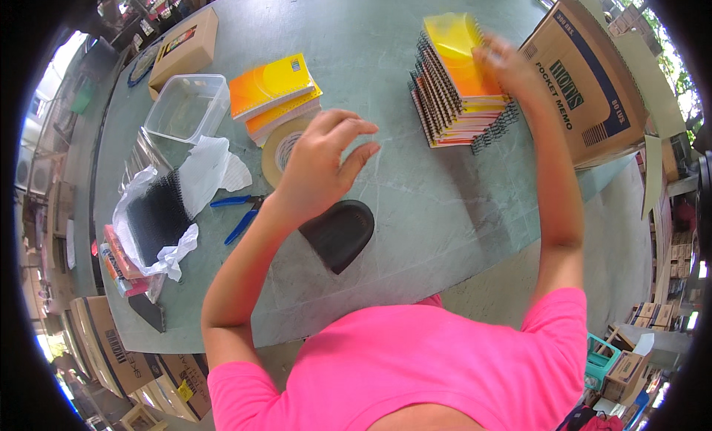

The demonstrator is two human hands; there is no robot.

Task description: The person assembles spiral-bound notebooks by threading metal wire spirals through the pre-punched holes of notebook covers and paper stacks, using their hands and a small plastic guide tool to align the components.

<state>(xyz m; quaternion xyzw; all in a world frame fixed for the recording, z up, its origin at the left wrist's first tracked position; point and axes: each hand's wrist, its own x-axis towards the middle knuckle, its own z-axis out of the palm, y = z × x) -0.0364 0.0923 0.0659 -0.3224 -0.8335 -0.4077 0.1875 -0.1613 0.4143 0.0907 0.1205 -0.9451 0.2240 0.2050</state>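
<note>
My left hand (319, 158) is raised over the table, thumb and fingers curved apart with nothing between them. Below and beyond it lies a roll of tape (271, 162), partly hidden by the hand. Left of that hand, a short pile of yellow-orange spiral notebooks (271, 87) sits on the table. My right hand (506, 66) is smeared by motion at the right edge of the top notebook (456, 49) on a tall stack of spiral notebooks (452, 119). That top notebook is blurred too, and I cannot make out whether the fingers grip it.
A large cardboard box (586, 82) stands right of the stack. At left are a clear plastic tub (185, 108), a small brown box (183, 51), black wire spirals (158, 216) on white paper, and blue-handled pliers (241, 217). A dark rounded pad (340, 234) lies near the front edge.
</note>
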